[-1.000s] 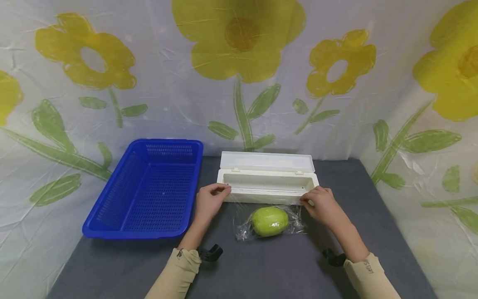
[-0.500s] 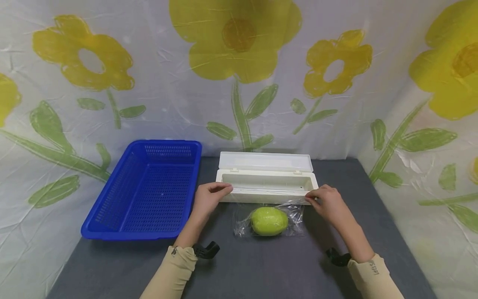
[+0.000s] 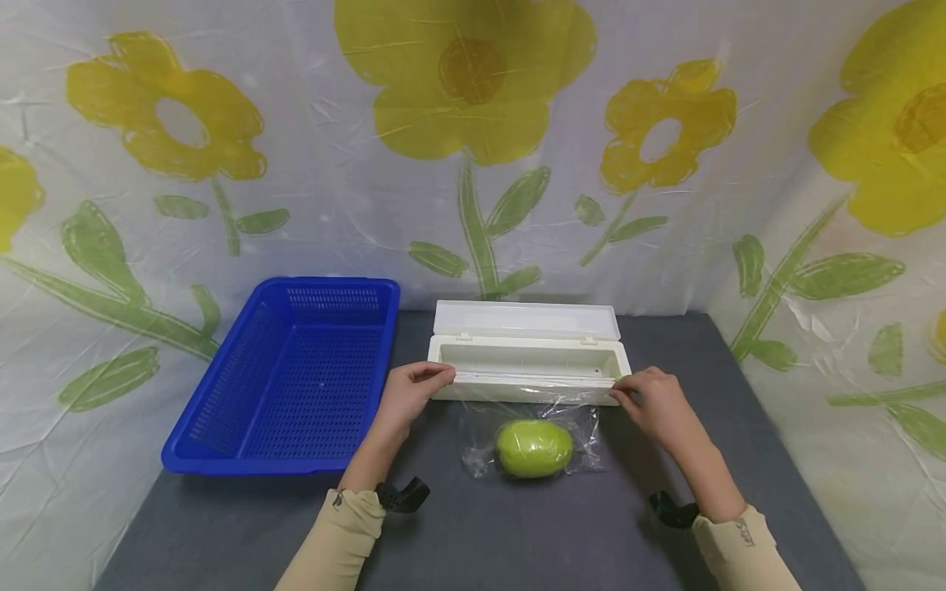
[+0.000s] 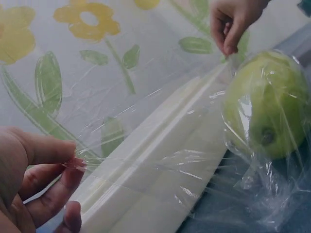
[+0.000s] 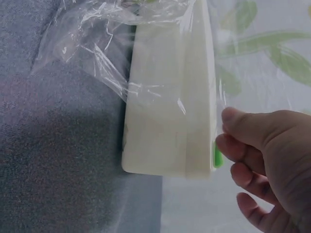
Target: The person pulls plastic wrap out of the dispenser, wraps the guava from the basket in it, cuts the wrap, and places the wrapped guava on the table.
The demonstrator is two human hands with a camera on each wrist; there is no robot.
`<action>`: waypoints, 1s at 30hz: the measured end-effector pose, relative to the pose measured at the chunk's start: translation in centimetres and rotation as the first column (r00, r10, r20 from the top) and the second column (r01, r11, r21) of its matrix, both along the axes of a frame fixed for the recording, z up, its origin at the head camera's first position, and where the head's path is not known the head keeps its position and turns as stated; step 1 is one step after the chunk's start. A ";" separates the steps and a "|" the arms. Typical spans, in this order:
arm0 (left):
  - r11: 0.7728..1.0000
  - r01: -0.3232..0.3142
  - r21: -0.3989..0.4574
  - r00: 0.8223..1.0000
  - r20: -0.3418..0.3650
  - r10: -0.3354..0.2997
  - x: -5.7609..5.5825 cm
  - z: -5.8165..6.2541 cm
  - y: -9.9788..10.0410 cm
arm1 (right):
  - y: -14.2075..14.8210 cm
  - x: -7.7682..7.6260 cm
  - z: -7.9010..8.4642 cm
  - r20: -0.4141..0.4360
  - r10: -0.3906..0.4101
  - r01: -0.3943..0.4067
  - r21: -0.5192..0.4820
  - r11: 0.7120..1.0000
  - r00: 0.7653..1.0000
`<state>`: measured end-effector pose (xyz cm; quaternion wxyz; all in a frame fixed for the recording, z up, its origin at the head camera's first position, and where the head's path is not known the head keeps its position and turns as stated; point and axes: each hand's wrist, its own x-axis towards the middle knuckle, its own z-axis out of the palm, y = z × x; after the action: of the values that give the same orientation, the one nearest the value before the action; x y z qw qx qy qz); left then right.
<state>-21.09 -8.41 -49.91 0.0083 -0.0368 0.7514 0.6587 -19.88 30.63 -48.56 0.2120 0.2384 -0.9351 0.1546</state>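
My left hand (image 3: pixel 408 397) pinches the edge of clear plastic wrap (image 4: pixel 146 170) at the left end of a long white wrap dispenser box (image 3: pixel 528 391). At its right end my right hand (image 3: pixel 654 404) pinches the wrap's edge between thumb and forefinger, close by a small green slider (image 5: pixel 218 155). The box's lid (image 3: pixel 527 319) stands open towards the back. From its front edge the wrap runs to a yellow-green oval fruit (image 3: pixel 534 448), which lies covered in crinkled film on the table. What lies inside the box is mostly hidden.
A blue perforated plastic basket (image 3: pixel 377 386) sits left of the dispenser, close to the left hand. The dark grey table (image 3: pixel 539 538) backs onto a flower-printed white curtain (image 3: pixel 310 238). Black straps with cameras (image 3: pixel 402 496) are worn on both wrists.
My right hand has slid a little to the right along the box's front edge, and the green slider now shows. The fruit has shifted slightly nearer. The left hand has barely moved.
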 end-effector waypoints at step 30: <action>0.993 -0.046 -0.109 0.992 -0.126 0.032 1.2 1.1 -0.1 | -0.1 0.9 0.4 0.007 -0.035 0.035 -0.058 0.998 0.999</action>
<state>-19.92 -8.50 -48.80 -0.0531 -0.0110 0.7852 0.6169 -19.01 30.48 -48.18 0.2188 0.2152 -0.9348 0.1788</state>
